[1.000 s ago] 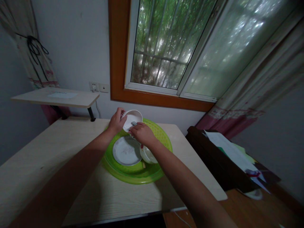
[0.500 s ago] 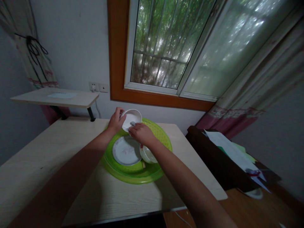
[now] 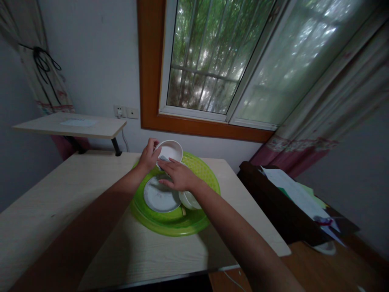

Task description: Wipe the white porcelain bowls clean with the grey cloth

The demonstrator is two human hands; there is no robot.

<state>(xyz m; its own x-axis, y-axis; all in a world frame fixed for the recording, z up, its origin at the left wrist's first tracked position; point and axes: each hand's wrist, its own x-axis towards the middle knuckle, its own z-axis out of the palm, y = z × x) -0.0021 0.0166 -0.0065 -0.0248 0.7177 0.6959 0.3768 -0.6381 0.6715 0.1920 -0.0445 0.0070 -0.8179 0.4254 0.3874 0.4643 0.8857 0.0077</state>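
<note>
My left hand [image 3: 148, 155] is closed on the left rim of a white bowl [image 3: 172, 149], which is tilted above the far part of a green basin [image 3: 176, 232]. My right hand [image 3: 179, 174] presses a small grey cloth [image 3: 162, 158] against the bowl's near side, its fingers stretched over it and the thumb apart. What the cloth is made of is hard to make out. Below the hands, a white plate [image 3: 161, 198] lies in the basin. Beside it stands a second bowl [image 3: 190, 200], partly hidden by my right wrist.
The basin stands on a light wooden table [image 3: 158, 255]. A raised shelf [image 3: 73, 125] is at the back left, near wall sockets [image 3: 126, 112]. Beyond the table is a window [image 3: 206, 61]. Papers [image 3: 291, 194] lie on dark furniture at the right.
My right hand has moved with the grey cloth from inside the bowl to its near left rim, and its fingers have straightened. My left hand keeps its hold on the bowl.
</note>
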